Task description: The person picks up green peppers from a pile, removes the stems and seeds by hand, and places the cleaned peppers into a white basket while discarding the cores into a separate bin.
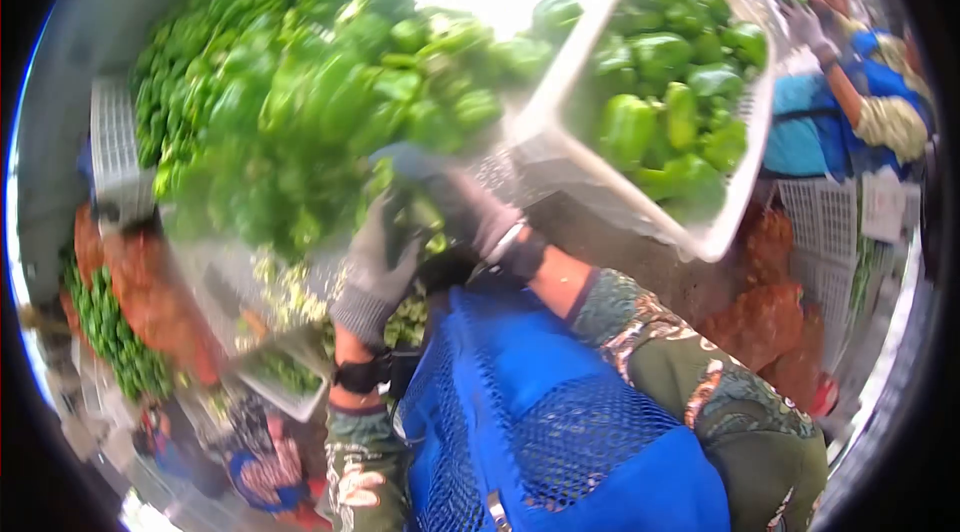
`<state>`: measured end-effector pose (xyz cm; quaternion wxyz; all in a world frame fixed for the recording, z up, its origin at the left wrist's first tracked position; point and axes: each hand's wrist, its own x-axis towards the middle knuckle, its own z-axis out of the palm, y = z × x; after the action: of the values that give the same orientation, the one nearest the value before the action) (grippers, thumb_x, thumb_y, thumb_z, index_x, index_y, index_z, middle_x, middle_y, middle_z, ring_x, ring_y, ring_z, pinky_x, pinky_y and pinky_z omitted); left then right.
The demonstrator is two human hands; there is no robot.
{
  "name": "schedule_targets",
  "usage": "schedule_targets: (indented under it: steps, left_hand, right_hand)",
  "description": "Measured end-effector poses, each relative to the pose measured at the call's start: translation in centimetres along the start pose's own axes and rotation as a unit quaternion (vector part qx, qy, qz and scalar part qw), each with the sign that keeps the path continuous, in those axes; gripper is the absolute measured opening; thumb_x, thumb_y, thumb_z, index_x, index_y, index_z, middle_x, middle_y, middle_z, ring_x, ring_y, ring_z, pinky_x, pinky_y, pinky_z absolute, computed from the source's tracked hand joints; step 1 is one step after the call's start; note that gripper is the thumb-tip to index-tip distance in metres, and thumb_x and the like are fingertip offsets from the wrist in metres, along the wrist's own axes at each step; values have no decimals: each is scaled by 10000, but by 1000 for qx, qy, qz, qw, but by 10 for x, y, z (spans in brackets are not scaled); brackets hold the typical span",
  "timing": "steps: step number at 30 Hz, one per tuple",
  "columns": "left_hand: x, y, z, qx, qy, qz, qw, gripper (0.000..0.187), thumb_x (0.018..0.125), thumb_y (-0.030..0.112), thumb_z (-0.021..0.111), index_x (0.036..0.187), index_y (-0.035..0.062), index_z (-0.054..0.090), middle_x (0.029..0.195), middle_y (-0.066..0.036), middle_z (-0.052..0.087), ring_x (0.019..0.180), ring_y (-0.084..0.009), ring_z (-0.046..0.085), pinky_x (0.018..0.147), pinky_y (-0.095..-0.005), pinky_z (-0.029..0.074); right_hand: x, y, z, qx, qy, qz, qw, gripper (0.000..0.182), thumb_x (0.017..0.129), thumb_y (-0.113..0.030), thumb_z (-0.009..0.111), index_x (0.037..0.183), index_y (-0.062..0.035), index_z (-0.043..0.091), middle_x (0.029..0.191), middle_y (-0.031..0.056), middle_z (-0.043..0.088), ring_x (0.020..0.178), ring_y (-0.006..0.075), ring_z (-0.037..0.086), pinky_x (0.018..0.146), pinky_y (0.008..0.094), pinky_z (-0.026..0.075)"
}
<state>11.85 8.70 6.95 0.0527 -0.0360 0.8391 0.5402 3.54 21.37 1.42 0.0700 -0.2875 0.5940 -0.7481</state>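
My left hand (pixel 385 250), in a grey knit glove, is at the near edge of a big heap of green peppers (pixel 300 102). Its fingers bend around a green pepper piece (pixel 428 222), blurred by motion. Close beside it on the right is my right hand (pixel 445 190), also gloved, reaching in from the right; its fingers are smeared, and whether they hold anything is unclear. Pale pepper scraps (pixel 290 292) lie on the table below the heap, left of my left hand.
A white crate (pixel 735 222) of green peppers stands to the right. Co-workers are at the right edge (pixel 870 112) and lower left (pixel 265 472). Orange-red sacks (pixel 150 282) and a grey crate (pixel 120 147) are at the left. More stacked crates (pixel 820 232) stand at the right.
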Motion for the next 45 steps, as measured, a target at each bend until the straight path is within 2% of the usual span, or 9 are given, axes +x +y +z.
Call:
schedule_targets:
  steps: [5,11,14,18,28,30,33,39,45]
  left_hand:
    - [12,37,5,97,-7,31,995,416,790,-9,595,1190,-17,483,1092,-158,586,914,-236,615,793,-316,488]
    - [28,82,5,355,82,52,930,449,745,50,621,1164,2,467,1043,-233,521,904,-414,586,731,-430,496]
    - [44,68,5,161,178,167,956,328,858,37,557,1174,24,473,1089,-127,559,920,-228,601,748,-341,504]
    - [23,107,-23,-223,395,-71,888,312,880,213,604,1150,63,560,1027,-48,594,858,-123,565,755,-263,474]
    - [-285,-141,-63,402,198,-573,685,680,729,335,716,1280,1,501,1099,-271,582,1047,-374,569,892,-450,450]
    - [-301,-182,-57,286,268,-537,747,643,772,336,693,1282,0,489,1071,-233,608,986,-381,588,859,-425,467]
    - [-213,-88,-19,-14,275,-531,802,406,888,189,595,1218,-31,512,1067,-130,626,846,-189,597,755,-313,497]
    - [-212,-118,8,214,172,-367,889,359,852,210,618,1140,1,575,1020,-169,641,881,-279,640,785,-354,504]
    - [-119,-121,-7,225,102,-341,907,480,820,295,617,1240,86,515,1220,-198,521,1084,-336,547,912,-420,460]
  right_hand:
    - [10,-19,-26,-64,-45,-48,996,293,828,-47,563,1120,-21,556,1044,151,589,968,286,585,863,339,465]
    - [32,-44,-8,61,103,40,992,194,946,-219,486,882,-46,548,793,54,499,750,118,427,688,307,414]
    - [35,-76,-12,56,194,13,979,228,953,-251,500,874,-41,541,777,36,498,730,109,400,662,295,401]
    - [54,-135,-95,228,128,154,953,217,900,-211,626,1068,-98,547,857,30,573,766,68,511,692,246,465]
    - [50,-96,-322,-495,253,215,803,539,889,-375,589,1311,-71,447,1253,193,502,1111,287,521,944,400,439]
    - [50,-51,-317,-685,160,247,667,625,866,-404,619,1357,-75,418,1335,199,455,1256,294,437,1036,394,379]
    - [60,-68,-329,-627,52,216,746,613,872,-389,591,1336,-25,426,1327,241,455,1258,353,422,1062,412,340]
    - [68,-20,-363,-820,49,157,548,525,937,-420,430,1316,-58,463,1352,206,446,1246,363,421,1054,427,339]
    - [62,13,-499,-768,-118,92,623,530,953,-341,462,1363,-12,400,1406,178,411,1293,327,387,1073,386,321]
